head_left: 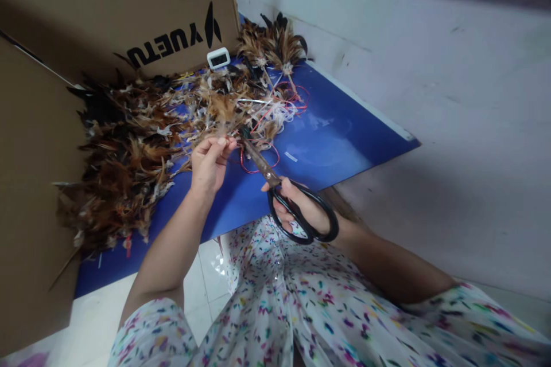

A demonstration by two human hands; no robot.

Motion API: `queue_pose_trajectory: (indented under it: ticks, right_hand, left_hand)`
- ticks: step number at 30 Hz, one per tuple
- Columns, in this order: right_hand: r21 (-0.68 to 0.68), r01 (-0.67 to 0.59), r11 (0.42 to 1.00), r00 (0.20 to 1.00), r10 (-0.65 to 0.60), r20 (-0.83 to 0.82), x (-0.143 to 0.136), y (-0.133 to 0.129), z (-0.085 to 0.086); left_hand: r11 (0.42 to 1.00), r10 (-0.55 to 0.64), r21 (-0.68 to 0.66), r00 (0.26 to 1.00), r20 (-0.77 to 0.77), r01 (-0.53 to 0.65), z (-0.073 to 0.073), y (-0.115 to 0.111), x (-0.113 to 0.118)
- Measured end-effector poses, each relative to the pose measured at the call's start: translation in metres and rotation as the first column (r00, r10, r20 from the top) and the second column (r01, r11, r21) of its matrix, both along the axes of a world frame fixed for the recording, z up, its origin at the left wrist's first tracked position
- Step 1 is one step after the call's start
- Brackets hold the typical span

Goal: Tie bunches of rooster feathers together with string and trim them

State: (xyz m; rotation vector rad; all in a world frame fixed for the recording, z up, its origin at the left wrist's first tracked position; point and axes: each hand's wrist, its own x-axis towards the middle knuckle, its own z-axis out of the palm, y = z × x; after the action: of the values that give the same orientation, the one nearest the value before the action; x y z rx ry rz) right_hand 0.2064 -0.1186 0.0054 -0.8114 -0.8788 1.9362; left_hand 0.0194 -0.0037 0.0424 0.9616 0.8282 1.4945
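Observation:
In the head view, my right hand (303, 206) grips the black-handled scissors (269, 174), whose blades point up and left over the feathers. My left hand (210, 160) is pinched at a brown feather tuft (224, 112), close to the blade tips. The tuft's lower end is partly hidden by the fingers. Beyond the scissors lie a white string bundle (282, 116) and red string (275, 156). A wide heap of brown and black feathers (129, 149) covers the left of the blue table (340, 137).
Two tied feather bunches (282, 46) on sticks lie at the back. A small white digital clock (218, 58) stands against a cardboard box (181, 6). More cardboard (34, 183) rises at the left, and a pale wall (430, 69) borders the table's right.

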Motion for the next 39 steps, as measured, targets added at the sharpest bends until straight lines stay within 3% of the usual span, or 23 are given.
queue_pose_trajectory:
  ticks: [2,4,6,7,8,11,13,16,21,23,25,27,29,31,35,36,39]
  right_hand:
    - [0.144,0.009,0.989,0.978,-0.038,0.203,0.019,0.000,0.008]
    - [0.266,-0.003,0.964,0.863,-0.132,0.488,0.043,0.004,0.018]
    - [0.415,-0.087,0.906,0.582,-0.291,0.759,0.072,0.013,0.027]
    - [0.508,-0.158,0.847,0.453,-0.395,0.799,0.086,0.020,0.029]
    - [0.582,-0.212,0.785,0.354,-0.494,0.795,0.100,0.028,0.030]
    - [0.630,-0.421,0.653,0.131,-0.644,0.754,0.140,0.058,0.022]
    - [0.587,-0.541,0.602,0.067,-0.665,0.744,0.162,0.078,0.014]
    - [0.517,-0.644,0.564,0.049,-0.644,0.764,0.187,0.103,0.008]
    - [0.381,-0.752,0.537,-0.049,-0.623,0.781,0.204,0.126,0.019]
    - [0.404,-0.767,0.499,-0.044,-0.668,0.743,0.195,0.125,0.030]
    - [0.543,-0.726,0.422,0.050,-0.755,0.654,0.172,0.120,0.041]
    - [0.699,-0.657,0.282,0.264,-0.782,0.564,0.138,0.112,0.048]
    - [0.814,-0.560,0.152,0.530,-0.690,0.493,0.098,0.107,0.049]
    - [0.873,-0.477,0.099,0.659,-0.617,0.430,0.060,0.107,0.046]
    - [0.911,-0.410,-0.044,0.701,-0.655,0.283,0.006,0.125,0.042]
    - [0.906,-0.420,-0.056,0.707,-0.646,0.288,-0.002,0.132,0.043]
    - [0.874,-0.486,-0.005,0.689,-0.618,0.380,-0.015,0.148,0.048]
  left_hand:
    - [1.000,0.024,-0.019,1.000,0.009,-0.024,0.001,0.002,-0.002]
    - [0.998,0.034,-0.049,0.999,0.022,-0.033,0.000,0.004,-0.003]
    - [0.997,0.022,-0.077,0.999,0.040,-0.019,0.000,0.004,-0.002]
    - [0.996,0.012,-0.090,0.999,0.047,-0.007,-0.001,0.004,-0.002]
    - [0.995,0.001,-0.104,0.999,0.052,0.004,-0.001,0.004,-0.001]
    - [0.989,-0.022,-0.143,0.998,0.053,0.029,-0.002,0.002,0.000]
    - [0.985,-0.027,-0.167,0.998,0.048,0.034,-0.002,0.001,0.001]
    - [0.979,-0.025,-0.203,0.998,0.050,0.034,-0.002,0.001,0.001]
    - [0.967,-0.036,-0.250,0.998,0.059,0.049,-0.004,0.000,0.003]
    - [0.963,-0.041,-0.262,0.997,0.058,0.055,-0.004,-0.001,0.003]
    - [0.961,-0.049,-0.269,0.997,0.061,0.063,-0.004,-0.002,0.004]
    - [0.959,-0.054,-0.274,0.997,0.062,0.069,-0.004,-0.003,0.005]
    - [0.955,-0.059,-0.286,0.997,0.054,0.072,-0.003,-0.003,0.007]
    - [0.952,-0.064,-0.296,0.997,0.046,0.074,-0.003,-0.004,0.008]
    - [0.954,-0.094,-0.280,0.994,0.057,0.106,-0.004,-0.004,0.008]
    - [0.955,-0.100,-0.276,0.994,0.054,0.111,-0.004,-0.004,0.007]
    - [0.956,-0.092,-0.276,0.995,0.037,0.098,-0.004,-0.002,0.005]
